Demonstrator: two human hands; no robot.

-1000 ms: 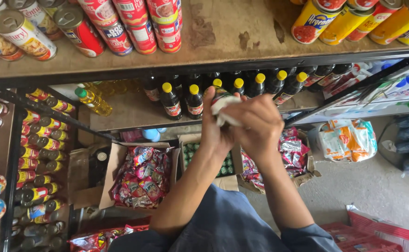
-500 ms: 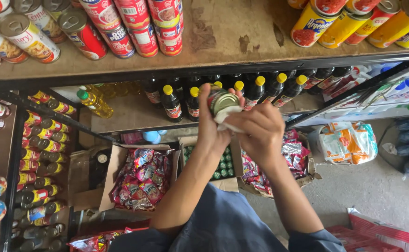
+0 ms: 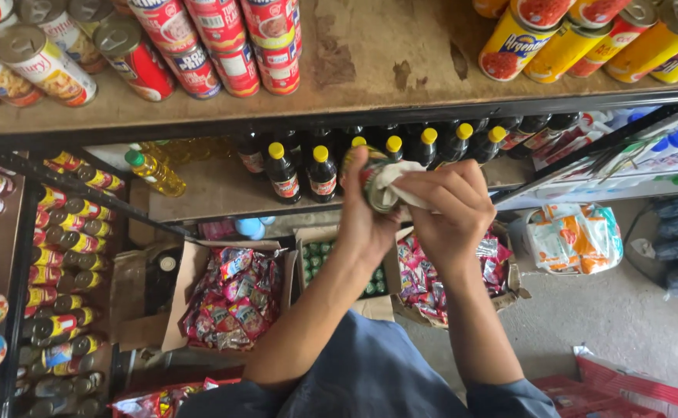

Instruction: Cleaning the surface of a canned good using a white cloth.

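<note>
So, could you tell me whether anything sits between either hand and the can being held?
The left hand grips the can directly, nothing between them. The right hand does not touch it bare: a white cloth lies between its fingers and the can's top.

Red-labelled cans (image 3: 223, 42) line the top shelf, yellow cans (image 3: 587, 35) at right; dark bottles (image 3: 323, 166) with red labels below; red snack packets (image 3: 234, 298) fill floor boxes.
</note>
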